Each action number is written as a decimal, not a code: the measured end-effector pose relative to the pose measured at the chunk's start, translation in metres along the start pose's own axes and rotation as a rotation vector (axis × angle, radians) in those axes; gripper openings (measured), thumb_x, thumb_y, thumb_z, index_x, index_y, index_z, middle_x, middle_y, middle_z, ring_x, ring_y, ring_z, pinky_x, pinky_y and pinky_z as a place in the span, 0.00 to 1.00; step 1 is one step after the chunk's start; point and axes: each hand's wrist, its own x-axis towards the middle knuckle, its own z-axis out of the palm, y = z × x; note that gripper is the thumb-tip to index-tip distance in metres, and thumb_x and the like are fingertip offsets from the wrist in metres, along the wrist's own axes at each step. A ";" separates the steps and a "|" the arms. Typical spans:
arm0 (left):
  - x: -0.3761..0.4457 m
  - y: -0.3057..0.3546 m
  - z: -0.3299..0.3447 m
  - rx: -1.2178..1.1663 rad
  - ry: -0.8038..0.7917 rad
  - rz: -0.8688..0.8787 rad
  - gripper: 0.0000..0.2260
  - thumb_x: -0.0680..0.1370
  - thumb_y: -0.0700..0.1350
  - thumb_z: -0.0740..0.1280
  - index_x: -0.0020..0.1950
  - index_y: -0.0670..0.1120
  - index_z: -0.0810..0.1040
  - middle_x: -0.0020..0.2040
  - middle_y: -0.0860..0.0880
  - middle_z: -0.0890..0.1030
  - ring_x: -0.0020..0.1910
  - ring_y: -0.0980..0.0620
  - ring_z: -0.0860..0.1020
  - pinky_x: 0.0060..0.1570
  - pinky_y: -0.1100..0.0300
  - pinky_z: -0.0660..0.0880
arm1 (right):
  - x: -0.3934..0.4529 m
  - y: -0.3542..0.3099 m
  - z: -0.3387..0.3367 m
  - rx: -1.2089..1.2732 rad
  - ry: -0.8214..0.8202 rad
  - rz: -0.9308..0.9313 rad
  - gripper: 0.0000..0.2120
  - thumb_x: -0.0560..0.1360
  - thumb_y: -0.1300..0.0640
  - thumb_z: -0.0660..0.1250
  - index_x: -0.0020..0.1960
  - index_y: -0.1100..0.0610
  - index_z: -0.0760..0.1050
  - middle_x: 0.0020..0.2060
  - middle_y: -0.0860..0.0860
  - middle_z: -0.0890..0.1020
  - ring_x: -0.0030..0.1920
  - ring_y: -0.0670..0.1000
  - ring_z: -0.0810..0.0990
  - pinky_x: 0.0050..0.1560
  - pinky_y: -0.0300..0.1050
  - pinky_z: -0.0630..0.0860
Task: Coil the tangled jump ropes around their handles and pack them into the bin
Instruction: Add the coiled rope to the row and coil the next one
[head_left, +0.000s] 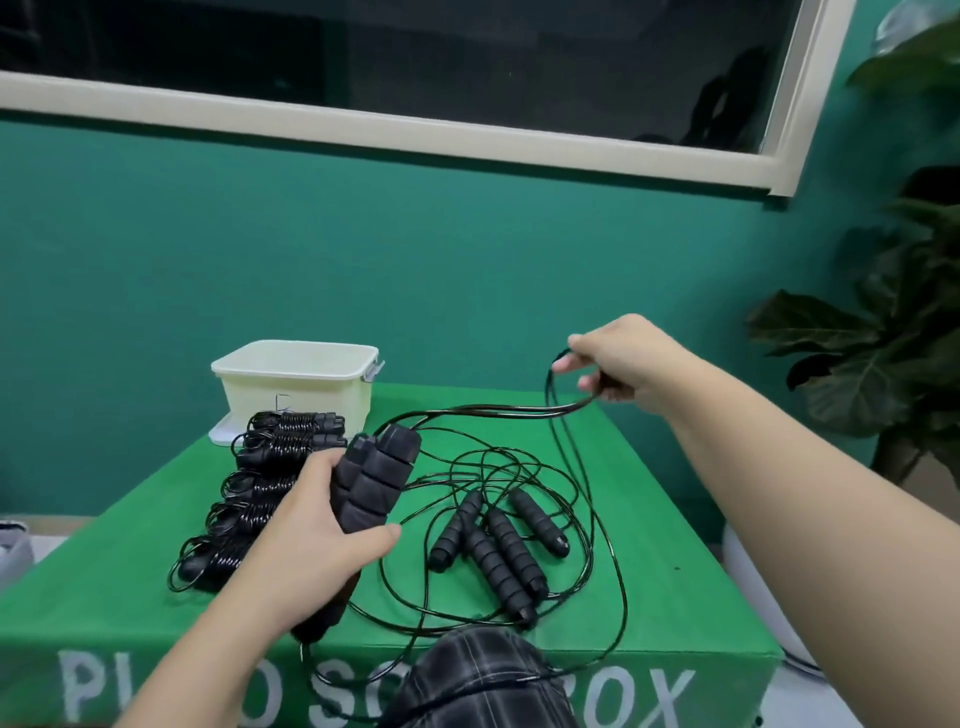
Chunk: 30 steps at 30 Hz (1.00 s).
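Note:
My left hand (317, 525) grips a pair of black foam jump-rope handles (374, 478), held side by side above the green table. Their thin black cord (498, 410) runs right to my right hand (618, 364), which pinches a doubled loop of it, raised over the table's far right. Several loose black handles (498, 551) lie in a tangle of cord at the table's middle. A row of coiled jump ropes (260, 483) lies along the left side. The cream bin (296, 384) stands at the far left corner, its inside hidden from here.
The green table (649, 519) ends close to me at a front panel with white letters. Cord loops hang over that front edge onto my checked knee (483, 675). A leafy plant (893, 332) stands to the right, the green wall and window behind.

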 end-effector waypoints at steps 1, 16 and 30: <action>0.002 0.002 0.001 -0.016 0.003 0.001 0.25 0.67 0.44 0.76 0.58 0.56 0.67 0.48 0.55 0.79 0.46 0.60 0.77 0.41 0.66 0.69 | -0.004 0.002 0.003 -0.052 -0.055 -0.009 0.07 0.80 0.61 0.59 0.48 0.61 0.75 0.39 0.50 0.84 0.20 0.44 0.74 0.22 0.32 0.65; 0.006 -0.037 0.014 0.007 0.066 -0.153 0.29 0.68 0.43 0.75 0.64 0.51 0.64 0.47 0.57 0.77 0.43 0.58 0.76 0.39 0.60 0.68 | -0.020 0.076 0.058 -0.205 -0.171 0.002 0.17 0.80 0.56 0.58 0.68 0.54 0.63 0.46 0.51 0.82 0.34 0.51 0.81 0.30 0.40 0.73; -0.018 -0.038 0.086 -0.205 0.036 -0.175 0.39 0.71 0.47 0.73 0.74 0.48 0.53 0.61 0.49 0.73 0.55 0.50 0.74 0.50 0.62 0.65 | -0.101 0.148 0.134 -0.017 -0.088 -0.330 0.14 0.78 0.52 0.65 0.63 0.50 0.73 0.54 0.40 0.76 0.55 0.40 0.74 0.60 0.43 0.72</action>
